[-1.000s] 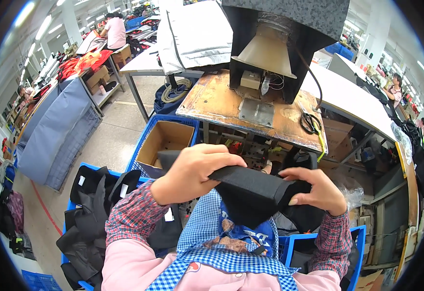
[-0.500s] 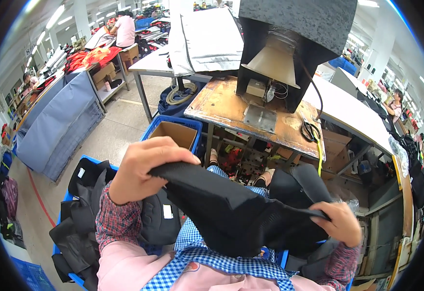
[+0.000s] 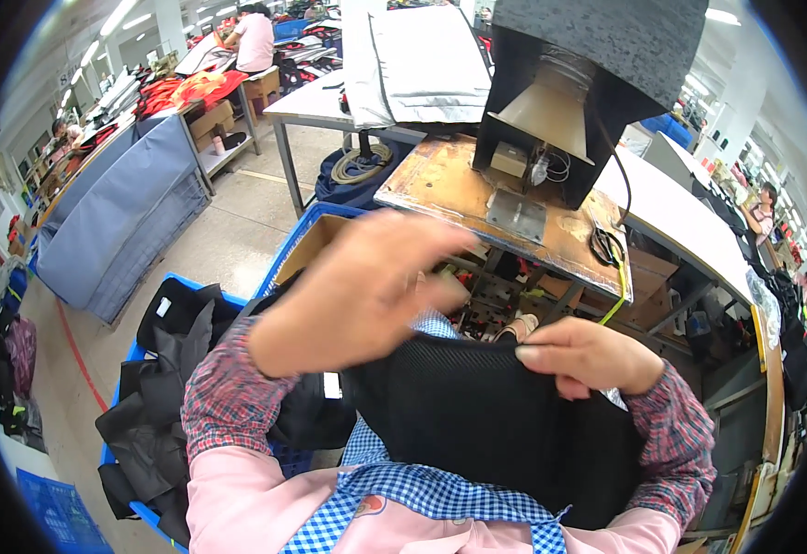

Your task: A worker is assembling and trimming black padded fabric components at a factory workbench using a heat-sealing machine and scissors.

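A black fabric piece (image 3: 486,415) with a mesh-like surface hangs in front of my lap. Its upper edge is pinched between the thumb and fingers of my right hand (image 3: 593,355). My left hand (image 3: 362,282), blurred by motion, is raised above the piece's left end; its fingers are spread and hold nothing. Beyond my hands a black machine (image 3: 579,102) with a flared metal hood stands on a worn wooden table (image 3: 431,185). The lower part of the fabric falls over my apron.
Black scissors (image 3: 606,246) and a yellow-green strip (image 3: 621,291) lie at the table's right edge. A blue crate (image 3: 133,351) of black pieces is at my left. Another blue crate (image 3: 306,226), holding a cardboard box, stands ahead. White padded sheets (image 3: 426,69) are stacked behind.
My left hand has let go of the fabric and moved right and up. My right hand has come inward and up, still gripping the piece, which now hangs flatter before me.
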Tool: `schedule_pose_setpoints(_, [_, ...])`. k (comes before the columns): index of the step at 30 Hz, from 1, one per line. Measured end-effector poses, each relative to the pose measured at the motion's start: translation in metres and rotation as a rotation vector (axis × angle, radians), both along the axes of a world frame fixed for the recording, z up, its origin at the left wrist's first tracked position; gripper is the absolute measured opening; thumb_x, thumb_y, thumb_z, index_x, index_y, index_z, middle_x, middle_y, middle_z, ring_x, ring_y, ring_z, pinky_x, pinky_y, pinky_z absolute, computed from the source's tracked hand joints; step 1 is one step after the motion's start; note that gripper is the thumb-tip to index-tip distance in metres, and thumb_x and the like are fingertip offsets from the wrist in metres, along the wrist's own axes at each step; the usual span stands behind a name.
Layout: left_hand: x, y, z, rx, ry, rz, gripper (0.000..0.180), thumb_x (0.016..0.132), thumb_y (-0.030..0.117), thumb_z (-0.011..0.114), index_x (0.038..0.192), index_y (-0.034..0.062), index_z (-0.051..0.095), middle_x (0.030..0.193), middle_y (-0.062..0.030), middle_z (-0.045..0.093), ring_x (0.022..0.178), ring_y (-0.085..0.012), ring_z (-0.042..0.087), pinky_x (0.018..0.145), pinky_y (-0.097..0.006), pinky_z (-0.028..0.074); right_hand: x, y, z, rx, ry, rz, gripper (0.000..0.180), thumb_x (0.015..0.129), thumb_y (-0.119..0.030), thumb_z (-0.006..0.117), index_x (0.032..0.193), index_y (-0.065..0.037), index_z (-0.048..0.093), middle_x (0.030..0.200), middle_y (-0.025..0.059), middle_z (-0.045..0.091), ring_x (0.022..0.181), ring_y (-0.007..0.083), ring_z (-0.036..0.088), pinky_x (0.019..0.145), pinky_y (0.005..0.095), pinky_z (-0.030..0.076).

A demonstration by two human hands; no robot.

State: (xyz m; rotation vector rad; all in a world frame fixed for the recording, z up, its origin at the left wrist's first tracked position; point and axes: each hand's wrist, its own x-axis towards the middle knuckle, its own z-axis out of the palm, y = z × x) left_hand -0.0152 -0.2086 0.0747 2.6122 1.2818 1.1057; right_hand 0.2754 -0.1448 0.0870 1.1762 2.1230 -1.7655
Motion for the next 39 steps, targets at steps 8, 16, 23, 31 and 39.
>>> schedule_pose_setpoints(8, [0.053, 0.067, -0.067, -0.506, 0.020, -0.232, 0.074, 0.081, 0.054, 0.076, 0.120, -0.0051, 0.058, 0.089, -0.0253, 0.068, 0.085, -0.0390, 0.069, 0.076, -0.041, 0.054, -0.012, 0.053, -0.061, -0.062, 0.290, -0.093, 0.030, 0.101, -0.029, 0.060, 0.117, -0.003, 0.065, 0.076, -0.0013, 0.064, 0.060, 0.0074, 0.056, 0.058, 0.0226, 0.048])
schedule_pose_setpoints(16, [0.053, 0.130, -0.078, -0.564, 0.005, -0.277, 0.058, 0.074, 0.040, 0.084, 0.104, -0.0062, 0.068, 0.092, -0.0194, 0.071, 0.089, -0.0228, 0.069, 0.081, -0.034, 0.053, 0.031, 0.086, -0.106, 0.613, 0.186, -0.073, 0.028, 0.093, -0.017, 0.063, 0.115, 0.002, 0.063, 0.094, 0.0079, 0.065, 0.091, 0.0120, 0.057, 0.084, 0.0294, 0.047])
schedule_pose_setpoints(23, [0.026, 0.195, -0.049, -0.654, 0.097, -0.237, 0.054, 0.077, 0.035, 0.082, 0.110, -0.0046, 0.068, 0.095, -0.0100, 0.069, 0.091, -0.0168, 0.064, 0.084, -0.029, 0.050, 0.009, 0.127, -0.100, 0.420, 0.416, -0.372, 0.025, 0.100, -0.023, 0.060, 0.106, 0.001, 0.066, 0.091, -0.0027, 0.065, 0.085, 0.0029, 0.056, 0.078, 0.0198, 0.046])
schedule_pose_setpoints(31, [0.018, 0.267, -0.047, -1.025, -0.004, -0.247, 0.057, 0.076, 0.028, 0.084, 0.121, -0.0026, 0.066, 0.102, -0.0089, 0.072, 0.091, -0.0154, 0.068, 0.086, -0.023, 0.052, 0.000, 0.176, -0.104, 0.305, 0.466, -0.556, 0.031, 0.101, -0.027, 0.059, 0.112, 0.001, 0.067, 0.096, -0.0028, 0.068, 0.083, 0.0030, 0.061, 0.077, 0.0192, 0.050])
schedule_pose_setpoints(39, [0.013, 0.329, -0.057, -1.233, -0.062, -0.271, 0.069, 0.075, 0.026, 0.086, 0.128, -0.0081, 0.059, 0.113, -0.0175, 0.070, 0.100, -0.0194, 0.068, 0.094, -0.025, 0.050, -0.006, 0.226, -0.112, 0.161, 0.560, -0.587, 0.033, 0.098, -0.026, 0.063, 0.116, 0.002, 0.067, 0.101, 0.0033, 0.072, 0.087, 0.0086, 0.067, 0.079, 0.0210, 0.052])
